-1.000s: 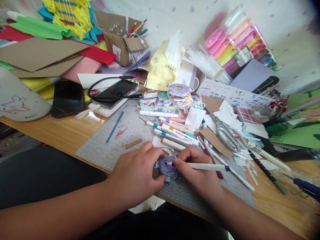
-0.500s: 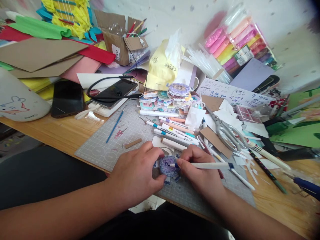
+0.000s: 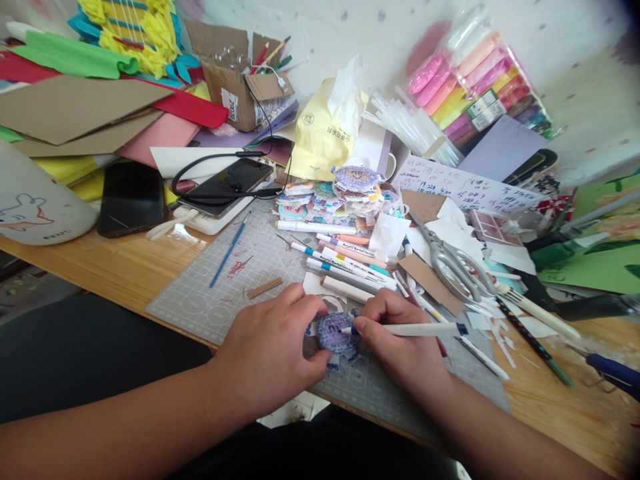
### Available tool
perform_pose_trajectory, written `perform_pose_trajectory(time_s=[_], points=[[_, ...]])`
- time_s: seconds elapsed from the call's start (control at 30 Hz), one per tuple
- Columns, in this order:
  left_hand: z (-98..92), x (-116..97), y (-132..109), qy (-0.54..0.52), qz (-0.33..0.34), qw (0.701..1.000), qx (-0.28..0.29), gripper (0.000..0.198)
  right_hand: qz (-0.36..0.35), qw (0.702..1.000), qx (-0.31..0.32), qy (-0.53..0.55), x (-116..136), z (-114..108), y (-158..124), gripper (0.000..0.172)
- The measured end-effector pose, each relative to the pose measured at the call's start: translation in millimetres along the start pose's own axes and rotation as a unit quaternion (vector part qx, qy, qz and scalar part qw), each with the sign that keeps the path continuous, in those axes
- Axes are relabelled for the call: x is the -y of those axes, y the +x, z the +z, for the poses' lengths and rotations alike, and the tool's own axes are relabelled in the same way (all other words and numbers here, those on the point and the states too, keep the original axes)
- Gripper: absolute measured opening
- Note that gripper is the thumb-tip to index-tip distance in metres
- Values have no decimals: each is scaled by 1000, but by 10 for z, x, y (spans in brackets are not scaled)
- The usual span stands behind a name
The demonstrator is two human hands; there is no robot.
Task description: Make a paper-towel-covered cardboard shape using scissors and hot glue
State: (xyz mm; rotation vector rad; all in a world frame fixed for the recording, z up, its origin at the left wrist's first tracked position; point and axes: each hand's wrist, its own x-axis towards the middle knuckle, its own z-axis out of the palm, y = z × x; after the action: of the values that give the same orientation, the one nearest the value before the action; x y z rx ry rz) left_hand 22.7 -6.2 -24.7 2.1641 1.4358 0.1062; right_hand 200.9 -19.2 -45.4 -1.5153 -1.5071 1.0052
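My left hand (image 3: 280, 340) grips the left edge of a small purple-blue paper cutout (image 3: 336, 337), thumb below and fingers above. Dark marks show on the cutout's round middle, and small tabs stick out around it. In my right hand (image 3: 400, 333) is a white marker pen (image 3: 425, 330) with a dark blue end, its tip touching or just over the cutout's middle. Beneath both hands lies a grey cutting mat (image 3: 200, 287). A stack of similar coloured cutouts (image 3: 340, 193) sits behind, with several white markers (image 3: 350, 270) lying between it and my hands.
Silver scissors (image 3: 453, 260) and paper scraps lie to the right. A thin blue brush (image 3: 230, 250) rests on the mat's left part. Phones (image 3: 230, 183), a white cup (image 3: 40, 193), a cardboard box (image 3: 225, 87) and a yellow tissue pack (image 3: 323, 127) stand farther back and left.
The marker tip stays at the cutout's middle, with only a tiny shift. The dark mark there looks slightly longer. Both hands hold nearly the same place; the view has shifted slightly.
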Motion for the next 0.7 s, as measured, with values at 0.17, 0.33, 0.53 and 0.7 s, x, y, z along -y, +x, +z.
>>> perform_pose_trajectory(time_s=[0.17,0.33,0.53,0.7], points=[[-38,-34,21,5,-10,1000,15,30,16,1000,-18,3,-11,21,9,20],[-15,-30,18,12,-17,1000,14,34,14,999,-26,11,0,11,33,19],[-11,-25,30,12,-20,1000,15,34,37,998,-17,44,7,4,18,19],[-15,-29,28,11,-20,1000,17,32,5,1000,-9,17,-14,9,3,20]])
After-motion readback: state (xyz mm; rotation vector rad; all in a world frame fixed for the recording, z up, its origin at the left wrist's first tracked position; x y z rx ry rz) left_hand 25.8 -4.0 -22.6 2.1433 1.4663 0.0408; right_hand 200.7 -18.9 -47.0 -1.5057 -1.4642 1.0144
